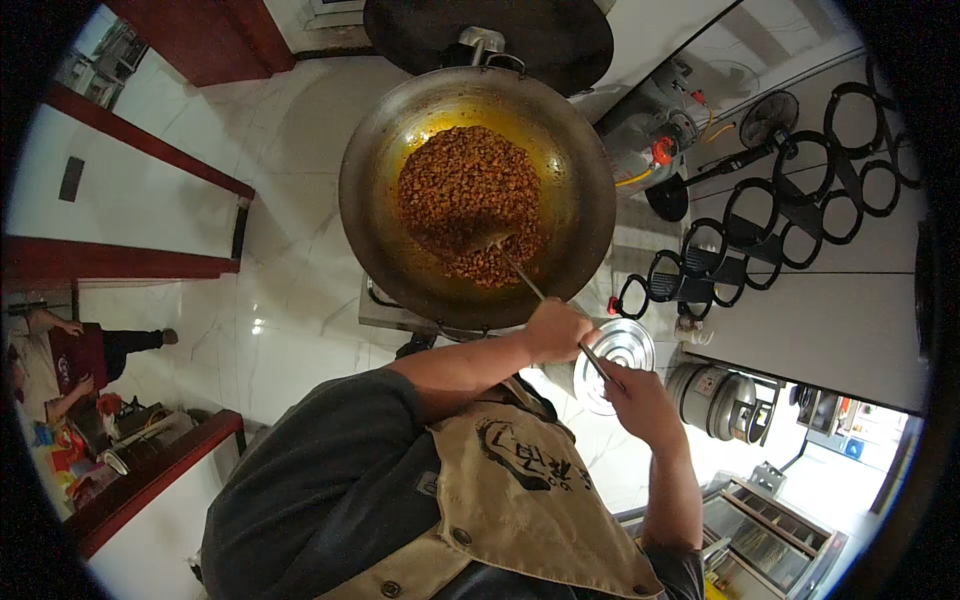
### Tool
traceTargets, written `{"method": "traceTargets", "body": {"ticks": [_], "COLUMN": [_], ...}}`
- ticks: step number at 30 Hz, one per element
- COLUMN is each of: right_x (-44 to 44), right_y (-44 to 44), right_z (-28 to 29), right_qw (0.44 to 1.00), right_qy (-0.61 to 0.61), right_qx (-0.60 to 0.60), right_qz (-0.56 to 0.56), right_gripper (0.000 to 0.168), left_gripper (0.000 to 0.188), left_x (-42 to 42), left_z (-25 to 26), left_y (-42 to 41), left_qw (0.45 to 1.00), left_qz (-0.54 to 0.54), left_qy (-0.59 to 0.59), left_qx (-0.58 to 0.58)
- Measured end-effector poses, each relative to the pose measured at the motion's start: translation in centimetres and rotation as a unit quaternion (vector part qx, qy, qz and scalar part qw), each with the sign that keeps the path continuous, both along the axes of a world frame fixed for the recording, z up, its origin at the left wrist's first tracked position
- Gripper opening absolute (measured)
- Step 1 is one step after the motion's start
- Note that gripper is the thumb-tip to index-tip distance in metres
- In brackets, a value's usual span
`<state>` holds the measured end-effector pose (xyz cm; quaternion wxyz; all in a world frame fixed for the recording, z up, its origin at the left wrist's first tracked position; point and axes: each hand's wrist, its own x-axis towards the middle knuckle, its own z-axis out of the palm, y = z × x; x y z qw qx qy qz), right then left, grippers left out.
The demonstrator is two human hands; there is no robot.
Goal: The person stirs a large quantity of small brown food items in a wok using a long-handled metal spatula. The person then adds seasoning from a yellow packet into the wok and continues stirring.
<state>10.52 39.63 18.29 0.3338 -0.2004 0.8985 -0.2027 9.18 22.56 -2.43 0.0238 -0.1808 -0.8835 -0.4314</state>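
Observation:
Before me is a large round steel wok (581, 225) with loop handles. A mound of dark reddish-brown, crumbly diced food (472, 180) lies in it, with yellow-orange oil around the edges. Both of my hands grip the long metal handle of a wok tool (527, 279), probably a spatula. Its blade is partly hidden in the food on the near side. My left hand (559, 330) holds the shaft lower down, by the wok's near rim. Farther up, towards the handle's end, my right hand (637, 397) is closed around it.
A stove frame (382, 307) shows under the wok, and a second dark wok (555, 34) stands behind. To the right are a round metal lid (622, 345), a gas cylinder (712, 401), another cylinder (645, 150) with a hose, and a black ring rack (750, 210). Another person (45, 352) is far left.

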Motion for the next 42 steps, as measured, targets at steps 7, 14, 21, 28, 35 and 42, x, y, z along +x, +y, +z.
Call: {"method": "traceTargets", "body": {"ticks": [7,14,21,28,35,42], "right_x": [0.6,2.2,1.3,0.6,3.5,4.1], "right_y": [-4.7,-3.0,0.8,-5.7,-3.4,-2.4], "right_z": [-14.3,-10.1,-3.7,-13.5,-11.2,-4.5], "right_qw": [0.987,0.995,0.995,0.990,0.998,0.999], "right_qy": [0.060,0.070,-0.082,0.078,0.033,-0.041], "right_qx": [-0.106,-0.068,0.010,-0.105,-0.050,-0.012], "right_qz": [-0.106,-0.036,-0.059,-0.051,-0.026,-0.023], "right_gripper": [0.044,0.043,0.040,0.043,0.044,0.043], "left_gripper": [0.051,0.053,0.049,0.042,0.050,0.048], "left_x": [-4.6,-1.9,1.2,-4.0,0.5,3.2], "left_z": [-5.7,-5.9,0.9,-3.2,-4.7,-0.7], "left_y": [-8.8,-5.2,-2.3,-9.6,-7.0,-5.0], "left_qw": [0.962,0.980,0.990,0.951,0.982,0.996], "left_qz": [-0.115,-0.073,-0.050,-0.113,-0.078,-0.052], "left_qy": [-0.033,-0.035,-0.062,-0.095,-0.030,-0.019], "left_qx": [-0.247,-0.184,-0.116,-0.270,-0.170,-0.077]}}
